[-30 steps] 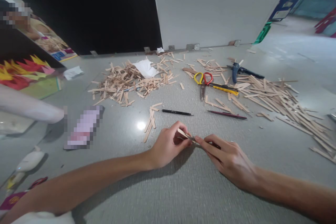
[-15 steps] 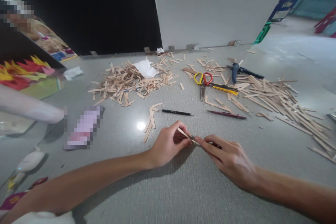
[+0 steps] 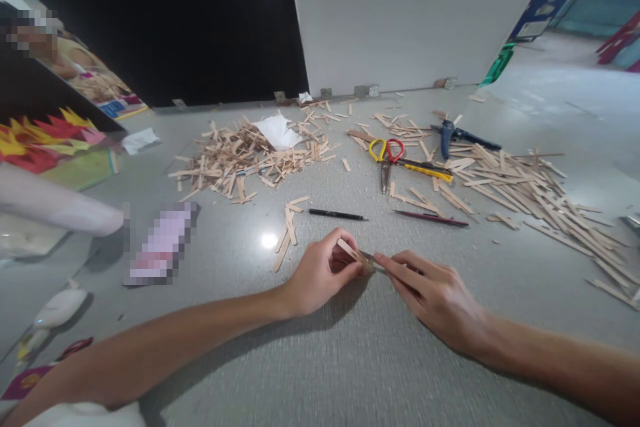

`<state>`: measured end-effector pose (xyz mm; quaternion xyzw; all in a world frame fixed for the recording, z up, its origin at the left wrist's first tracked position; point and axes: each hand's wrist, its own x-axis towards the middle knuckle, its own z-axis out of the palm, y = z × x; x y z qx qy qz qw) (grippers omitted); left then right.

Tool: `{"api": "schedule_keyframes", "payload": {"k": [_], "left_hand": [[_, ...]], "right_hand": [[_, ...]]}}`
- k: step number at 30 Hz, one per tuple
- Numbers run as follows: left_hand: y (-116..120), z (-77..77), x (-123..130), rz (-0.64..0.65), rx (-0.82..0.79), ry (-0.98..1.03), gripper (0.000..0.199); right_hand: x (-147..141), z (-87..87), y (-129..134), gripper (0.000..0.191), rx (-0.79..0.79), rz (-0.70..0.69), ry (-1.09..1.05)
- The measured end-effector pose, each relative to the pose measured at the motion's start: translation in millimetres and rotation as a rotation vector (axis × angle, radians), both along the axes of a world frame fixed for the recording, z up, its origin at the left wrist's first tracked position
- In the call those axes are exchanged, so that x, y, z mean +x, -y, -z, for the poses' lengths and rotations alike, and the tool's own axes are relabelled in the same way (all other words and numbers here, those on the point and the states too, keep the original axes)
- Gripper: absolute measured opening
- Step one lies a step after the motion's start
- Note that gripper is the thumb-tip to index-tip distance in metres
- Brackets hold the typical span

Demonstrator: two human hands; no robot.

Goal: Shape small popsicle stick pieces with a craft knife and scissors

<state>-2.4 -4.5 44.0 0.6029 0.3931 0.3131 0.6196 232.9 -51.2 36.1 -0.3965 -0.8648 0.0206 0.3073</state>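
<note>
My left hand (image 3: 320, 273) is closed, pinching a flat wooden craft stick (image 3: 346, 249) between thumb and fingers just above the table. My right hand (image 3: 430, 290) meets it from the right, fingers closed with the index finger stretched along a thin grey metal tool (image 3: 369, 257). The tool's tip touches or nearly touches the stick's near end; most of it is hidden by the hand, so its kind is unclear. Beyond the hands lie a black pen (image 3: 337, 214) and a dark red pen (image 3: 431, 217).
Cut stick pieces (image 3: 235, 160) form a heap at back left, with crumpled white paper (image 3: 278, 131). Scissors (image 3: 385, 160), blue-handled cutters (image 3: 449, 137) and long sticks (image 3: 545, 207) lie right. A glue gun (image 3: 60, 309) is at left. A board (image 3: 400, 20) stands behind.
My right hand has shifted slightly to the right, and the stick in my left hand has tilted a little, showing more of its flat face. The other things stay where they were.
</note>
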Motion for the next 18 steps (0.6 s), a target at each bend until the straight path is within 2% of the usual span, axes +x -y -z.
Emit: {"api": "schedule_keyframes", "payload": {"k": [4,12,18], "left_hand": [[0.3,-1.5,0.9,0.023,0.007,0.063,0.034],[-1.4,-5.9,-1.2,0.065,0.129,0.015,0.018],[-3.2,-2.1,-2.2,0.071,0.116,-0.027,0.020]], "right_hand": [[0.5,1.6,-0.3,0.035,-0.016,-0.021,-0.034],[0.0,3.0,-1.4,0.034,-0.056,-0.027,-0.072],[0.4,3.1,-1.6,0.034,-0.085,-0.032,-0.077]]}}
